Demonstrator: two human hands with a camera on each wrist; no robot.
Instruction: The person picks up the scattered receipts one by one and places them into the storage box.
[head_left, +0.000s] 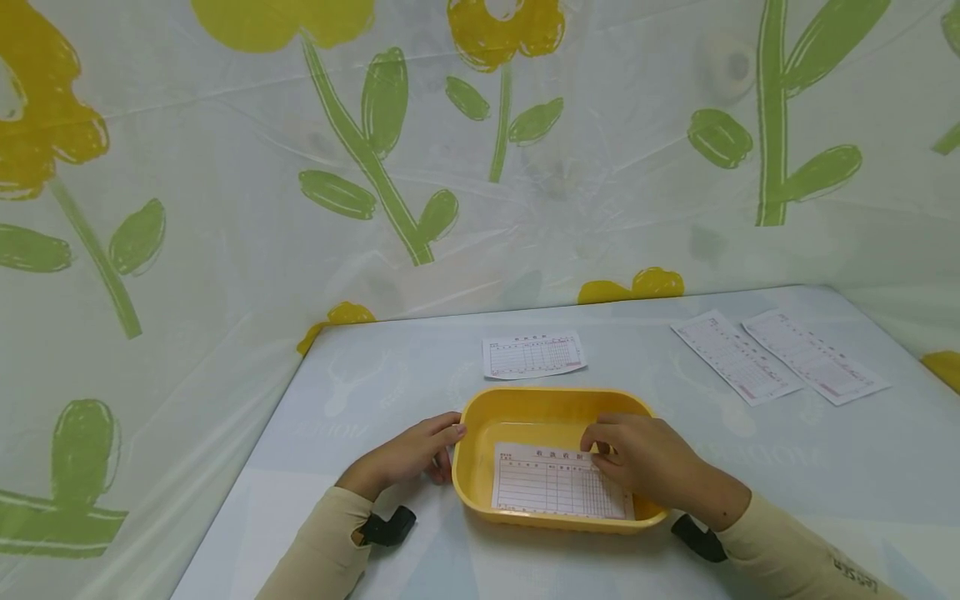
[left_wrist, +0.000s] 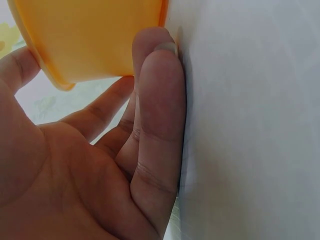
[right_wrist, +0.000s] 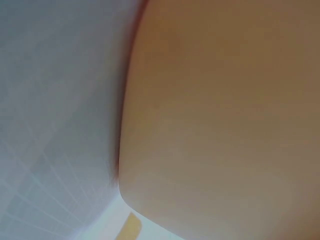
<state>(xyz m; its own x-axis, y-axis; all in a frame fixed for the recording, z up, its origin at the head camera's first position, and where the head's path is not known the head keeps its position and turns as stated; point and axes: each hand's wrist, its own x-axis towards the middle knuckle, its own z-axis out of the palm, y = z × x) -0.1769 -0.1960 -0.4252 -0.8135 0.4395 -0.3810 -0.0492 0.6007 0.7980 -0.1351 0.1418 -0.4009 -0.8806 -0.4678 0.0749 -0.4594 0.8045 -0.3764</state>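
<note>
A shallow yellow plastic basket (head_left: 551,398) stands on the table, and a printed receipt slip (head_left: 536,483) lies inside it. My right hand (head_left: 648,454) reaches into the basket over its right side, thumb and forefinger pinching the slip near its upper right corner. At the left end, my left hand (head_left: 412,450) holds the basket's side. In the left wrist view, its thumb touches the rim while other fingers (left_wrist: 107,107) bear on the outer wall. The right wrist view shows mostly the basket's outer wall (right_wrist: 220,120); the right fingers are hidden there.
Behind the basket lies a single receipt slip (head_left: 534,355). Two more slips, one receipt (head_left: 738,357) and another receipt (head_left: 816,357), lie slanted side by side at the back right of the white table (head_left: 360,392). A flower-printed curtain (head_left: 600,208) hangs behind.
</note>
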